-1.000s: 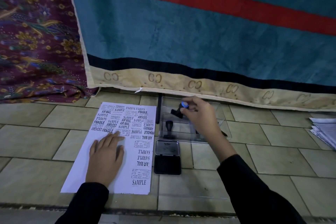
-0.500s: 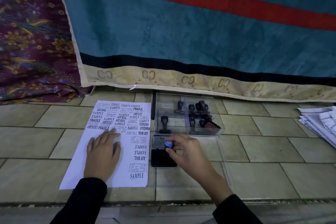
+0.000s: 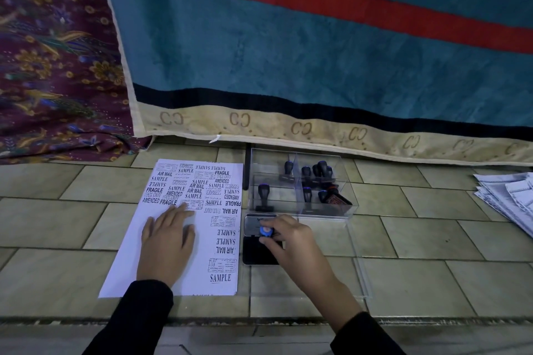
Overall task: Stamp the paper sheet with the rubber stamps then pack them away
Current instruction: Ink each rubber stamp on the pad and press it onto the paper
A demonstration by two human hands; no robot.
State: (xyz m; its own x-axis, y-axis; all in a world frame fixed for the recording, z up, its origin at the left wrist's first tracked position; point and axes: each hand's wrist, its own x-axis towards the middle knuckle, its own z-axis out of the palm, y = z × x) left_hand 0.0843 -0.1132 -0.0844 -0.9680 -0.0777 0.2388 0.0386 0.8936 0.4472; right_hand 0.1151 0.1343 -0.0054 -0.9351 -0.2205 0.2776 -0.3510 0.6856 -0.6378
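A white paper sheet [image 3: 161, 265] lies on the tiled floor, covered at its top and right side with black stamp prints. My left hand [image 3: 167, 245] rests flat on it, fingers apart. To its right sits an open black ink pad [image 3: 253, 253] with its lid [image 3: 255, 225] behind. My right hand [image 3: 291, 242] grips a blue-capped rubber stamp [image 3: 265, 231] and holds it down on the pad. Behind the pad stands a clear plastic box [image 3: 343, 210] holding several dark stamps [image 3: 318, 171] in compartments.
The box's clear lid [image 3: 357, 262] lies flat on the floor right of the pad. A stack of papers [image 3: 507, 199] sits at the far right. A teal blanket [image 3: 317, 52] with a beige border hangs behind, patterned maroon cloth [image 3: 52, 66] at left.
My right hand took a stamp out of the box and brought it down to the ink pad, where it now stays. My left hand has kept still on the sheet.
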